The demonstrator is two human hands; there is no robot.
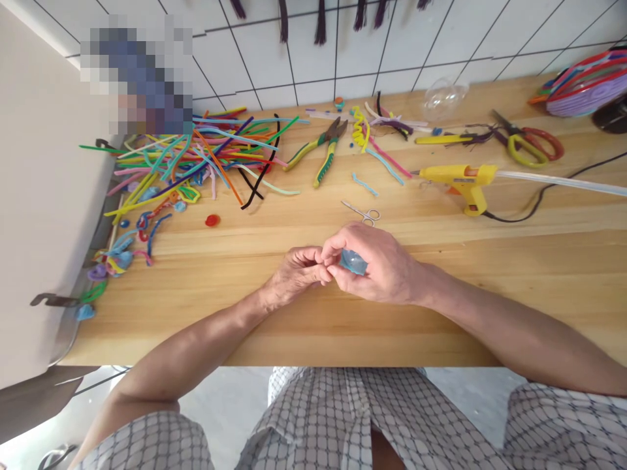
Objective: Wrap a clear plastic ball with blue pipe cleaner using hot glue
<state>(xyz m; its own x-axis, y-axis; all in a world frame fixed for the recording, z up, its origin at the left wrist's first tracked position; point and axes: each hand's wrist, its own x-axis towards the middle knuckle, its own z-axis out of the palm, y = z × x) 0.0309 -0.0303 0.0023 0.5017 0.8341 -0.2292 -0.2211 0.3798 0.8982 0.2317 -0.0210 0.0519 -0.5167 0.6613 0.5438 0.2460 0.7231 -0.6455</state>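
Note:
My two hands meet over the middle of the wooden table (304, 326). My right hand (379, 264) is curled around a small light-blue piece (353, 262), which shows between its fingers. My left hand (296, 274) pinches at the same piece from the left, fingertips pressed against the right hand's. Most of the blue piece is hidden by the fingers. Small silver scissors (363, 212) lie just beyond my hands.
A heap of coloured pipe cleaners (196, 156) covers the far left. Pliers (326, 147), a yellow glue gun (458, 183) with its cord, yellow-and-red scissors (531, 143), a clear plastic shell (443, 98) and a small red bit (212, 220) lie on the table.

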